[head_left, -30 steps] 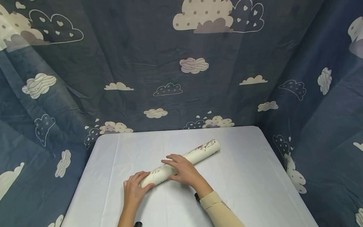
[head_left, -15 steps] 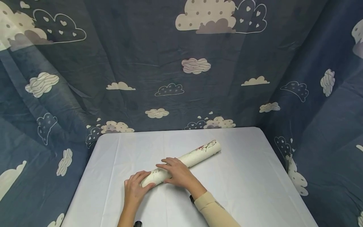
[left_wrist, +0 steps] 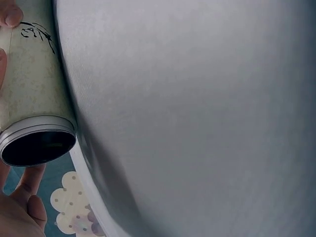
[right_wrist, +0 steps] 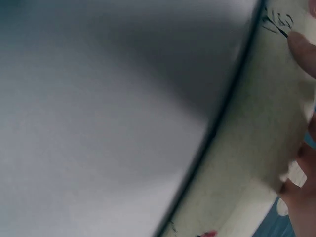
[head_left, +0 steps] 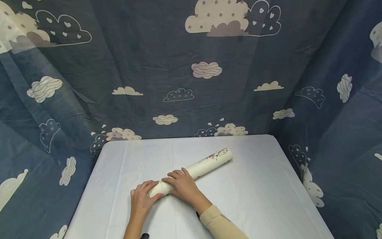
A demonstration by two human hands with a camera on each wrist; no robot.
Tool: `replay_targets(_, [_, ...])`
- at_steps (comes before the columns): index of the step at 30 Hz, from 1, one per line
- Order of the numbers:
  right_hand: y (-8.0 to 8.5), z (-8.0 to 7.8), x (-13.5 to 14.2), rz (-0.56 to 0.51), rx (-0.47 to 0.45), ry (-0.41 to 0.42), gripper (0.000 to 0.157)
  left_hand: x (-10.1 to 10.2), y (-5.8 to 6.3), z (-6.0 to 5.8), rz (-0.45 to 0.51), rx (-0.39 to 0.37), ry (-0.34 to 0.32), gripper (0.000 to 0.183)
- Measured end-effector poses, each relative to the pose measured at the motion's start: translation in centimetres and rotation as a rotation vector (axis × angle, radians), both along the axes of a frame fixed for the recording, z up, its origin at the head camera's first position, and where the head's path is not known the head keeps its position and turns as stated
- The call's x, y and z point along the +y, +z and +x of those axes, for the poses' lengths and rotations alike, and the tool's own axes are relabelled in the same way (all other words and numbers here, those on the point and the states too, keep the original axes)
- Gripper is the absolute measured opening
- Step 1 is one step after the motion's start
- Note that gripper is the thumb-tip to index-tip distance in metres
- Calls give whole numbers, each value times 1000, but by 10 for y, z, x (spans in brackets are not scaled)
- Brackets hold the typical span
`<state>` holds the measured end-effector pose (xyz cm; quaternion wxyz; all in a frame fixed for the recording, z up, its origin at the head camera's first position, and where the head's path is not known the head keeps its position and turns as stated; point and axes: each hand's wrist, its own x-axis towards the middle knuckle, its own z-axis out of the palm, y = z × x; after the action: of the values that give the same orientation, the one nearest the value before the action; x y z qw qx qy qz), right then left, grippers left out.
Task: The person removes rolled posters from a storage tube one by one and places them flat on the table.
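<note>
The patterned roll point(head_left: 209, 166) lies fully wound, no length unrolled, the left hand point(head_left: 141, 198) gripping its eight-o'clock end, the right hand point(head_left: 185, 188) gripping just beside, toward two o'clock.

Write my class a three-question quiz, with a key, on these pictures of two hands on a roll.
1. True or false: the right hand is nearer the roll's far end than the left hand.
2. In the left wrist view, the roll's near end shows: a) a red cap; b) a dark opening; c) a knotted string.
3. Fill in: the backdrop behind the white table is patterned with ____.

Key: 1 true; 2 b; 3 clouds.
</note>
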<state>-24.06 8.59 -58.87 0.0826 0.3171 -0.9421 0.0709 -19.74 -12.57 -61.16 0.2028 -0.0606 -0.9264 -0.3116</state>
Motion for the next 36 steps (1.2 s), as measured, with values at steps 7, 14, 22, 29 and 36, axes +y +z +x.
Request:
replay_targets(7, [-2,0,-5,15,75,-20,57,-2,3,2,29,-80,4,57])
replay_targets(14, [6,-2,-7,31,34,-14,57,-10,10,8,223,-284,92,61])
replay_targets(22, [5,-2,-5,20,2,-17,57,-29,12,14,631,-602,54,75])
replay_targets(29, [5,-2,-5,10,-1,-12,57,-34,12,11,700,-687,23,75])
replay_targets(36, [3,-2,-5,20,17,-15,56,-38,13,9,681,-691,62,67])
